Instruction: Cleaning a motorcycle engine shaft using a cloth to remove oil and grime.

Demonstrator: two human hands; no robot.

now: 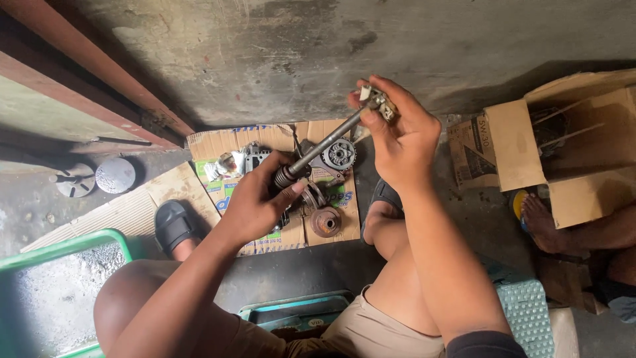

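Both my hands are clamped on this metal shaft (324,142), left hand (255,202) at the threaded lower end, right hand (397,142) up top, above the cardboard (218,142); looks stiff, heavy, probably greasy, so I'd grip near both ends.

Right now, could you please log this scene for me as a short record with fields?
setting: concrete floor beside a wall
left hand: grips the lower threaded end of a metal shaft
right hand: holds the shaft's upper end
shaft pose: tilted, raised above flattened cardboard
on cardboard: round geared part, rusty cup-shaped part
right side: open cardboard box, another person's foot
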